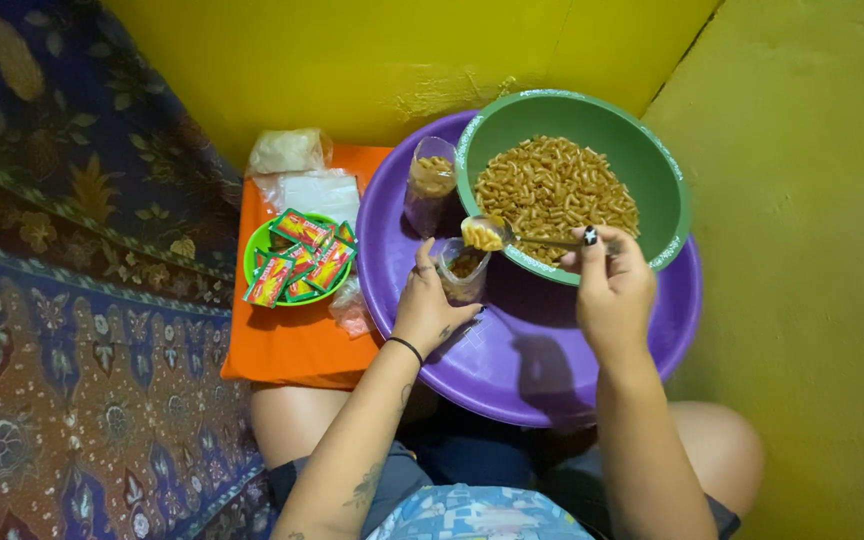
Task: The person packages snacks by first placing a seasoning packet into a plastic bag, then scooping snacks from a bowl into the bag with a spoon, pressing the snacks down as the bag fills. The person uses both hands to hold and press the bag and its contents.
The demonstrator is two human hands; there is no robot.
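At the far left a patterned cloth (62,300) in blue, brown and gold covers the floor. Next to it lies an orange board (292,345), and on it sits a small green plate (257,240) heaped with red and green sachets (302,258). Behind the plate, toward the yellow wall (352,60), rest some clear plastic bags (297,165), one of them bunched up.

Just right of the board stands a wide purple basin (542,370), resting over the person's lap. At its left inner edge a filled clear bag (430,185) stands upright, holding orange-brown snack sticks. In front of that, the left hand (432,305) is closed around a small clear bag (462,268), holding its mouth open with thumb and fingers; some snack pieces already lie in the bottom. A dark band circles the left wrist.

Directly above the small bag's mouth hangs a spoon (487,235), its bowl loaded with snack sticks. The handle runs rightward to the right hand (612,290), which is clenched around it, a dark-painted thumbnail showing on top.

Behind the spoon, a green bowl (667,200) sits tilted in the back of the purple basin, its near rim lower, and is filled with a pile of snack sticks (557,190). To the right of the basin, another yellow-green wall surface fills the rest of the view, and the person's bare knees show beneath the basin.
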